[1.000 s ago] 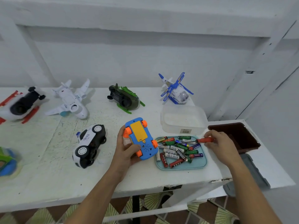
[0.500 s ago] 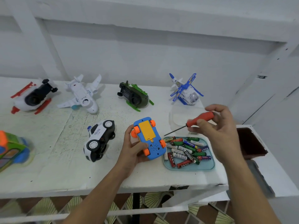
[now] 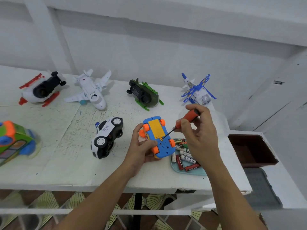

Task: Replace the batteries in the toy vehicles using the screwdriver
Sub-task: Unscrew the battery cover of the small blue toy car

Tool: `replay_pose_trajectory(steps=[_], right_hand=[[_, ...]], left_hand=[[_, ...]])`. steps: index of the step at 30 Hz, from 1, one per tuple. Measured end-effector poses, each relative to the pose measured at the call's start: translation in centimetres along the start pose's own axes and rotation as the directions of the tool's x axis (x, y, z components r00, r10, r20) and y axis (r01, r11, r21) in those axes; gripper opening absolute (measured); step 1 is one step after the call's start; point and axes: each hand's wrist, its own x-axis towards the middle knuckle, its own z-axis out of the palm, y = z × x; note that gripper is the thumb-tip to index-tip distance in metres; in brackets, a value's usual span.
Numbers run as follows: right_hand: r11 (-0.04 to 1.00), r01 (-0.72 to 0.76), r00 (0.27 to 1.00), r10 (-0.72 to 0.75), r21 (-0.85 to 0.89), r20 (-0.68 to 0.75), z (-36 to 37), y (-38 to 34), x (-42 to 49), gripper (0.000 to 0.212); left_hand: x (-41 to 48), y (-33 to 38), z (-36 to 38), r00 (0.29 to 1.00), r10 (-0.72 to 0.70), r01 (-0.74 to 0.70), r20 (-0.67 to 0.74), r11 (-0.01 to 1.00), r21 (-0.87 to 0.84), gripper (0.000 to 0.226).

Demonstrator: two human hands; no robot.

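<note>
Left grip point(image 3: 141, 147) is wrapped round the upside-down blue toy car point(image 3: 163, 146). Right grip point(image 3: 199, 135) pinches the orange screwdriver point(image 3: 187, 117), with its tip at the yellow cover's point(image 3: 156, 130) edge.

bare table point(image 3: 54, 160) near-left, between police car point(image 3: 106, 138) and green-orange toy point(image 3: 15, 140): widest open lane. near edge strip open too. far side lined by red-white craft point(image 3: 41, 90), white plane point(image 3: 90, 90), green craft point(image 3: 143, 95), blue-white plane point(image 3: 197, 90), with gaps between them. centre-right taken up: left hand point(image 3: 141, 151) on blue car point(image 3: 157, 136), right hand point(image 3: 199, 135) with screwdriver point(image 3: 187, 119) over battery tray point(image 3: 187, 172). brown bin point(image 3: 252, 150) further right.
</note>
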Motion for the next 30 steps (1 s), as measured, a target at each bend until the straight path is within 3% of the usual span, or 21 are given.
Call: replay_pose_trajectory(steps=[9,14,19,26,30], right_hand=[[0.995,0.093,0.996,-0.093,-0.042,0.009,0.2,0.0,-0.1,0.036],[0.965,0.202,0.979,-0.201,-0.168,0.021,0.3,-0.7,0.6,0.033],[0.958,0.188,0.982,-0.191,-0.217,0.011,0.2,-0.8,1.0,0.035],[0.985,0.149,0.983,-0.138,-0.088,0.117,-0.2,-1.2,1.0,0.045],[0.968,0.218,0.971,-0.203,-0.123,0.126,-0.1,-1.2,1.0,0.033]], left_hand=[[0.2,0.1,0.0,1.0,-0.004,0.005,-0.015,1.0,0.009,0.058],[0.2,0.2,0.3,1.0,0.011,-0.01,-0.027,1.0,0.023,0.057],[0.2,0.3,0.5,1.0,0.018,-0.018,-0.023,0.999,0.031,0.058],[0.4,0.0,0.4,1.0,0.018,-0.018,-0.021,0.999,0.029,0.063],[0.4,0.0,0.4,1.0,0.022,-0.021,-0.023,0.999,0.036,0.061]])
